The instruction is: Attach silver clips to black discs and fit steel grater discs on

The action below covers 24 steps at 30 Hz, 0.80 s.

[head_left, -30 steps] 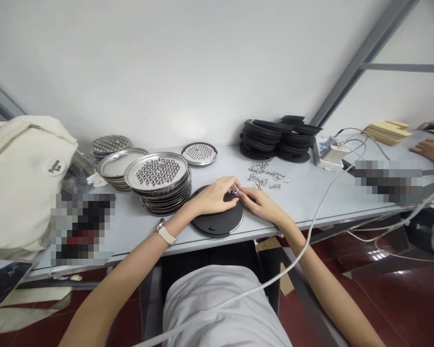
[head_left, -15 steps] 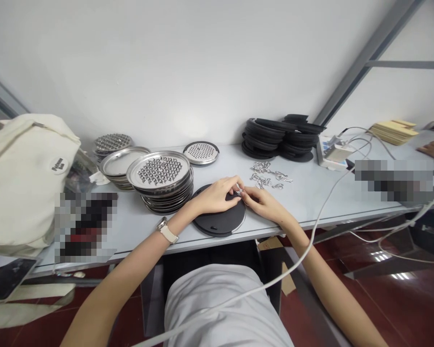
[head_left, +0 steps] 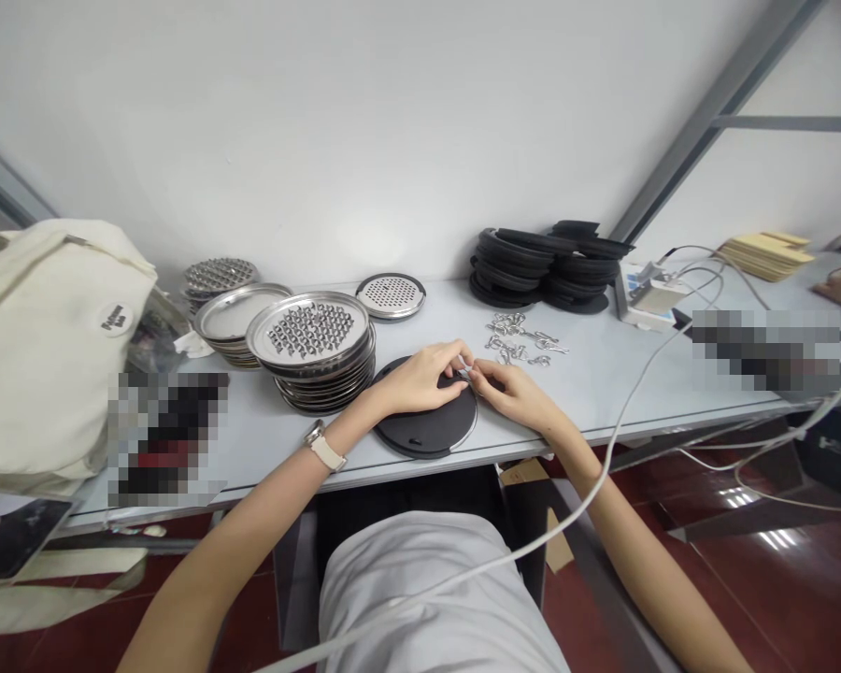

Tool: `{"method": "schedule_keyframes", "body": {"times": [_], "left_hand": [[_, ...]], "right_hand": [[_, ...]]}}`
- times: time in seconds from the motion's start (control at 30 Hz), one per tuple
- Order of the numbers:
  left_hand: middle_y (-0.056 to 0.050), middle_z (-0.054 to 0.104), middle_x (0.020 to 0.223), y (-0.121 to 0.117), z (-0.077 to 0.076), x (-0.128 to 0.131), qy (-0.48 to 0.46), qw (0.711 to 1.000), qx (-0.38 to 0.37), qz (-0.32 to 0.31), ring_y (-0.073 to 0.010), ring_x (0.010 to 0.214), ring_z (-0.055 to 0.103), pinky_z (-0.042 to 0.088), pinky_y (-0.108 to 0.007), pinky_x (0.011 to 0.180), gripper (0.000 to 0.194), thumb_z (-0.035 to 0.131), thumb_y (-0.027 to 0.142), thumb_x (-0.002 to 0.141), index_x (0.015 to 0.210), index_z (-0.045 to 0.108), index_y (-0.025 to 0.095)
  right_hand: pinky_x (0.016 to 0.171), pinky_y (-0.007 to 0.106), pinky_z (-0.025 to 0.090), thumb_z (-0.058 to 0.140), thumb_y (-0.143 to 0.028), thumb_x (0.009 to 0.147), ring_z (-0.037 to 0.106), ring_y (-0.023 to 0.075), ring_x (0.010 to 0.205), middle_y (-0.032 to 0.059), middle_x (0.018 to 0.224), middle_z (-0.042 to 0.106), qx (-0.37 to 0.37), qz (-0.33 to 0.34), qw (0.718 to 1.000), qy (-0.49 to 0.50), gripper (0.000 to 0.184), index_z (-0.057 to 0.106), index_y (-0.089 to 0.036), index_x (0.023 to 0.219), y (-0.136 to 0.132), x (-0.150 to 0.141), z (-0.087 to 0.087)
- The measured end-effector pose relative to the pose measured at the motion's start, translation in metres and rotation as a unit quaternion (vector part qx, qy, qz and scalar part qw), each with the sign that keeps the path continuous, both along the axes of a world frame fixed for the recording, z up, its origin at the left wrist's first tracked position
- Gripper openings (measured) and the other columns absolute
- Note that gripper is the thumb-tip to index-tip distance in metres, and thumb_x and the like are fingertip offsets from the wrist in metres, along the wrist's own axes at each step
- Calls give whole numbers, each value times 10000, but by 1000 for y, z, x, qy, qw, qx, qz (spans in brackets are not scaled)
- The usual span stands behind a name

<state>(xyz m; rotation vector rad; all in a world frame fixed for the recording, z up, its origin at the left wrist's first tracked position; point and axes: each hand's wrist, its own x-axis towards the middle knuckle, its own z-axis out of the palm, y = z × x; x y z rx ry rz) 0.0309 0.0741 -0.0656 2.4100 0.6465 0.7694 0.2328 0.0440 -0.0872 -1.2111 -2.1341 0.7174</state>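
Note:
A black round disc (head_left: 431, 430) with a small slot lies near the table's front edge. My left hand (head_left: 427, 379) lies over its far part, fingers bent and closed at the right rim. My right hand (head_left: 508, 393) meets it there, thumb and fingers pinched on a small shiny piece that the fingertips mostly cover. Beyond the right hand is a loose pile of small wire metal clips (head_left: 510, 350). Left of the disc stands a tall stack of round metal grater plates (head_left: 315, 332), raised teeth on the top one.
Plain metal discs (head_left: 242, 313) and more graters (head_left: 219, 274) stand at the back left. A black-rimmed grater (head_left: 391, 295) lies by the wall. Black round parts (head_left: 519, 266) are stacked behind the clips. A power strip (head_left: 648, 299), a white cable (head_left: 620, 421) and a cream bag (head_left: 49, 355) flank the table.
Both hands stay at the disc's right rim; the right fingertips have shifted very slightly. Otherwise the view has barely moved.

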Motion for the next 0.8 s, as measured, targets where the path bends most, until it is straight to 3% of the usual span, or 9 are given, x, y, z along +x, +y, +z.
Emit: {"method": "schedule_keyframes", "body": {"times": [0.23, 0.5, 0.8], "left_hand": [[-36, 595, 974, -1, 1, 1, 10, 1000, 12, -2, -159, 869, 573, 475, -304, 822, 218, 553, 150, 823, 1027, 491, 191], [-40, 583, 991, -2, 3, 1, 16, 999, 24, 19, -171, 903, 571, 478, -308, 822, 234, 569, 136, 805, 1017, 490, 192], [-18, 600, 927, -1, 1, 1, 8, 1000, -1, 17, -138, 804, 571, 480, -275, 755, 266, 594, 140, 796, 1034, 488, 191]], "right_hand": [[563, 254, 327, 369, -402, 967, 396, 130, 577, -21, 613, 431, 1, 2, 1000, -4, 337, 477, -185, 733, 0, -1, 2], [624, 263, 381, 341, -400, 979, 492, 163, 655, 31, 715, 578, 18, 27, 999, -14, 336, 556, -175, 851, -1, -5, 6], [602, 251, 355, 354, -390, 972, 442, 137, 614, -8, 656, 484, 14, 21, 1000, -14, 321, 520, -177, 797, 0, -3, 3]]}}
